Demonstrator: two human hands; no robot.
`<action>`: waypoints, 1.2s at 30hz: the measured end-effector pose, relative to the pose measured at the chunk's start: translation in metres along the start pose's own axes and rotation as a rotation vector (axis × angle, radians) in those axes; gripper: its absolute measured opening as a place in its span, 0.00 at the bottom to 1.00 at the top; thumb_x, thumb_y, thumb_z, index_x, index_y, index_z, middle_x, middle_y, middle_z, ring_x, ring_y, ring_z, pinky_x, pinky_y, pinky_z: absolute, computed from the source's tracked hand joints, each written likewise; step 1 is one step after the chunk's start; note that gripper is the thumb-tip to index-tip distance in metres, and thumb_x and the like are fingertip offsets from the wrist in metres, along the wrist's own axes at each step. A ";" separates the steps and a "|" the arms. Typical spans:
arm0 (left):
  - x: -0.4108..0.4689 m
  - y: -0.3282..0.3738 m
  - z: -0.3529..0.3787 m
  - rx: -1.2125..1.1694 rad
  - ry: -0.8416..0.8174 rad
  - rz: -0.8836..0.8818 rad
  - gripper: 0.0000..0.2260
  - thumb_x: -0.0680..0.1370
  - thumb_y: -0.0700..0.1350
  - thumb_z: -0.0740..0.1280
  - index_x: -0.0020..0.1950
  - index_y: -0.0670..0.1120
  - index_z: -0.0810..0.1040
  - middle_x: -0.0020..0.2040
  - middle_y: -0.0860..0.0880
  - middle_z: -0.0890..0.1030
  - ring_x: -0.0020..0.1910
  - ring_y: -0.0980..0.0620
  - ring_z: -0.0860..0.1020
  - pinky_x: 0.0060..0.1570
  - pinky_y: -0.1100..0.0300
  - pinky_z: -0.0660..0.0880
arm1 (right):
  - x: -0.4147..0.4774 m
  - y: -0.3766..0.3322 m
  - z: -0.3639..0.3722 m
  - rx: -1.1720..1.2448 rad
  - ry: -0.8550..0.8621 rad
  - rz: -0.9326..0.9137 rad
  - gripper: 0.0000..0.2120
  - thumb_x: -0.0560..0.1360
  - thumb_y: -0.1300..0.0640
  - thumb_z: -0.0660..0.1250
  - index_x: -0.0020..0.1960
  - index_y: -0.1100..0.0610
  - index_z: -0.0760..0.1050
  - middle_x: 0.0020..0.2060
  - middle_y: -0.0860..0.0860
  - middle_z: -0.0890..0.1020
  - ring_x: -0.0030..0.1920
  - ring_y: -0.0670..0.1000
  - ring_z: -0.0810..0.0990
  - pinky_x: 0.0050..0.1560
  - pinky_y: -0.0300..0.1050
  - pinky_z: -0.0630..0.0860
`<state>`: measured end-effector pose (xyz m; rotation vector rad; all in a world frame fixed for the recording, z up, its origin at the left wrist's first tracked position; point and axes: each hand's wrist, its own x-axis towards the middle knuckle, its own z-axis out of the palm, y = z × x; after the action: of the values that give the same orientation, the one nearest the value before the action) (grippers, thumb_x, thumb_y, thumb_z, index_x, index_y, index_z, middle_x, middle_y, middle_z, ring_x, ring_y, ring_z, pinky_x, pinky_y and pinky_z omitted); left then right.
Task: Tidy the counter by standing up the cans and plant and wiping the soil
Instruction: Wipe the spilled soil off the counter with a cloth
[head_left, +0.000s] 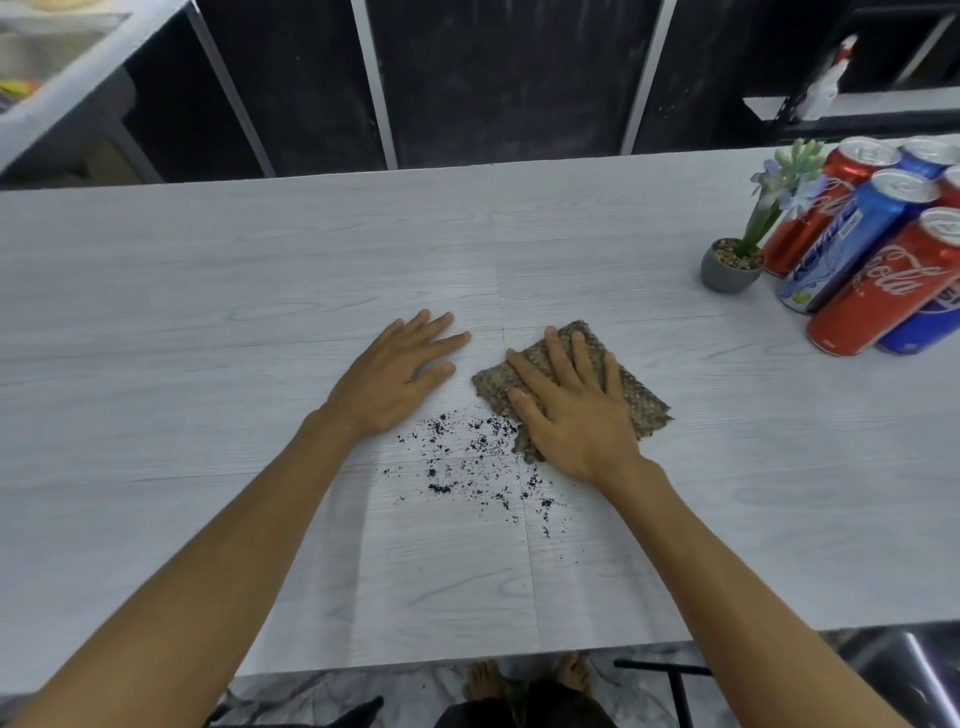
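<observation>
Centrally, on the pale wood-grain counter (208, 291), the right hand (569, 410) lies flat on a brown speckled cloth (643, 404), fingers straight and pressing it down, not curled round it. The left hand (395, 374) rests palm-down on the bare surface just beside the cloth, fingers spread and released, grasping nothing. Dark soil (440, 488) is scattered as loose crumbs on the near side of both hands, between the wrists, its upper edge touching the cloth's near corner. At the far right the potted plant (730, 270) stands upright in a small grey pot, just beside a tight cluster of red and blue cans (883, 291), all standing on their bases. A spray bottle (831, 78) stands on a shelf behind the counter.
</observation>
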<state>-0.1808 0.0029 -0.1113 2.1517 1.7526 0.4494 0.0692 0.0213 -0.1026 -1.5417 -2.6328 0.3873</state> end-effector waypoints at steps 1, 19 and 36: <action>0.000 0.000 0.000 0.000 0.001 0.001 0.20 0.83 0.58 0.51 0.75 0.62 0.59 0.78 0.59 0.53 0.77 0.61 0.46 0.76 0.55 0.43 | -0.006 0.004 0.001 -0.003 -0.002 -0.031 0.25 0.79 0.35 0.39 0.75 0.35 0.44 0.76 0.46 0.38 0.76 0.51 0.33 0.73 0.58 0.32; 0.002 -0.001 0.000 -0.027 0.010 -0.014 0.20 0.82 0.59 0.52 0.75 0.62 0.62 0.78 0.59 0.54 0.77 0.62 0.46 0.76 0.56 0.43 | -0.005 0.026 -0.009 0.005 -0.009 0.088 0.25 0.78 0.34 0.39 0.75 0.34 0.43 0.76 0.45 0.38 0.76 0.50 0.33 0.74 0.57 0.33; 0.001 0.002 -0.001 -0.029 0.006 -0.023 0.20 0.82 0.59 0.52 0.74 0.62 0.62 0.78 0.60 0.55 0.77 0.62 0.47 0.76 0.56 0.43 | -0.047 0.017 -0.002 0.021 -0.005 -0.047 0.27 0.75 0.31 0.35 0.74 0.32 0.42 0.76 0.42 0.37 0.75 0.47 0.31 0.74 0.56 0.33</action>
<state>-0.1794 0.0040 -0.1097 2.1098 1.7616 0.4734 0.1073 -0.0106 -0.1017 -1.4724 -2.6542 0.4139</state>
